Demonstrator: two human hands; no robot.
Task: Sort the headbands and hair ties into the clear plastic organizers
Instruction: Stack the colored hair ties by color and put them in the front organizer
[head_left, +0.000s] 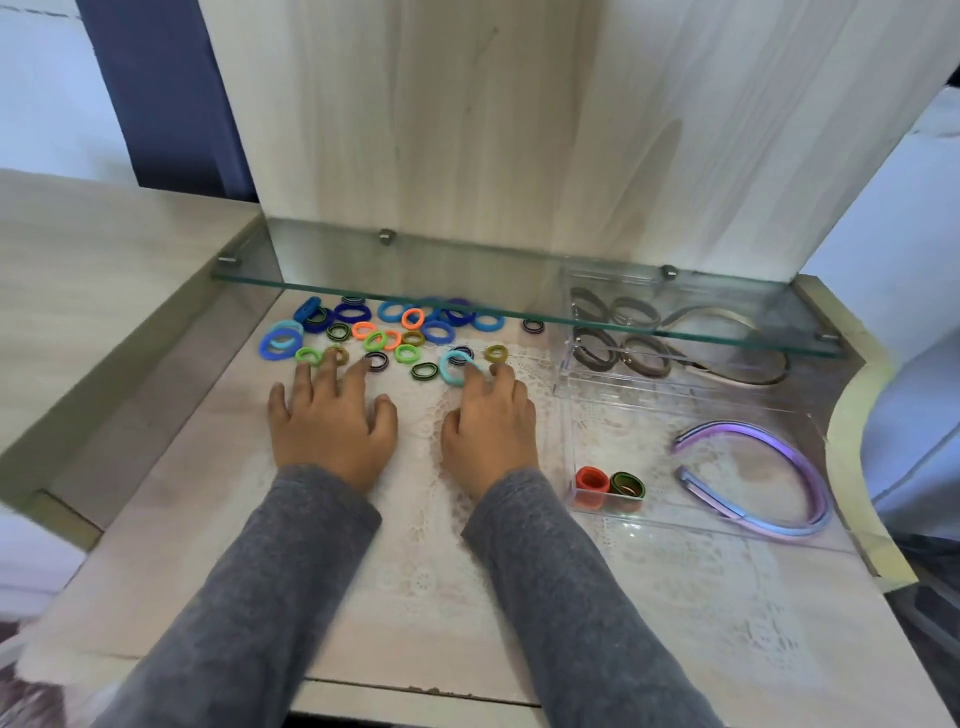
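The left hand (332, 423) lies flat on the table (171, 499) with its fingers spread out and holds nothing. Its fingertips touch a light green hair tie (308, 356), a brownish hair tie (336, 355) and come just beside a dark striped hair tie (376, 360). The right hand (488, 423) lies flat too, loose and not holding anything. Its first finger rests on a teal hair tie (453, 368), and another brownish tie (496, 354) sits just past its fingers. Both arms wear grey sleeves (291, 571). The hands lie on a white lace mat (415, 525). Past the fingers, many more hair ties (437, 331) lie loose on the table in blue, orange, green and dark colors, some of them under a glass shelf (467, 291). To the right is a clear plastic organizer (649, 441). In its small front spaces stand a red hair tie (592, 480) and a green hair tie (627, 484), side by side. A shiny purple headband (789, 457) lies in its big part. Behind it, partly under the glass shelf, is another clear organizer (563, 358). It holds brown and grey hair bands (644, 356) and a pale headband (753, 376).
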